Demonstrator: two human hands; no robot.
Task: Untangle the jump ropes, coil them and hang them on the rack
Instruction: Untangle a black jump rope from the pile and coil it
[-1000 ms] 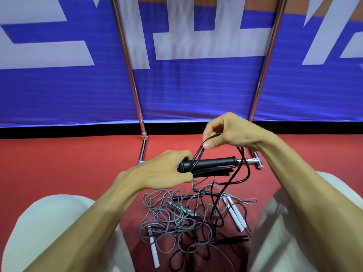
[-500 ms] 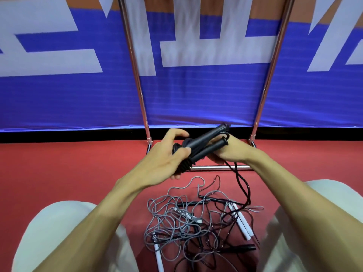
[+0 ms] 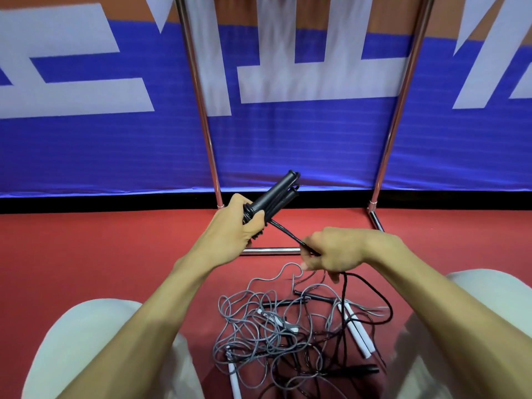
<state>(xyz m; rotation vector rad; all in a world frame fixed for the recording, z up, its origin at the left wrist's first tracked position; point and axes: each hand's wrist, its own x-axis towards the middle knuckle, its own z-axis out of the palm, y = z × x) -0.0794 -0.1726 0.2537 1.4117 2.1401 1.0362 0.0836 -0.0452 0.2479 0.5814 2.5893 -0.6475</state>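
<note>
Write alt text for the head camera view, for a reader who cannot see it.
The left hand grips two black handles together, while the right hand holds their black cord taut. Below, on the red floor, lies a tangle of grey and black jump ropes; a metal rack stands behind, before a blue banner.

Rope tangle [image 3: 290, 329] on floor [image 3: 100, 254], between knees, before rack [image 3: 207, 133].

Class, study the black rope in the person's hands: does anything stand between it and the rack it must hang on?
No visible object blocks the way to the rack. But below the right hand the black rope trails into the tangled pile on the floor, so it may not be free yet.
</note>
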